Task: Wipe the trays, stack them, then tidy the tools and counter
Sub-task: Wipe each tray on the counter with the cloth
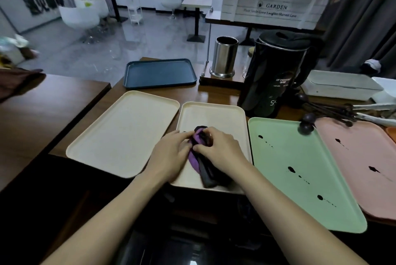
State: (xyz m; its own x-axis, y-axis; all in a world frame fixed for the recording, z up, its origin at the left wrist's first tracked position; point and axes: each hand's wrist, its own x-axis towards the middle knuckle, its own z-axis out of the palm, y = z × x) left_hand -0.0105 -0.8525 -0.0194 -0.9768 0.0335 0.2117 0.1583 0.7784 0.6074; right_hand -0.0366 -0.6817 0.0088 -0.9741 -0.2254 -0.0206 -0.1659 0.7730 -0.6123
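The left hand (171, 153) and the right hand (218, 149) meet fingertip to fingertip, both pinching a bunched purple and dark grey cloth (196, 158). Under them lies a cream rectangular plastic tray (214, 114). Just left of the left hand sits a second, wider cream tray (122, 134). Right of the right hand lie a mint green tray (300, 179) and then a pink tray (360, 164), both dotted with dark spills. Beyond the hands stand a dark blue tray (159, 73) and a black electric kettle (276, 80).

cloth (194, 158) on middle tray (214, 114) | kettle (274, 76) behind it | far tray (159, 73) behind left tray (124, 132) | spoons (330, 110) right of kettle
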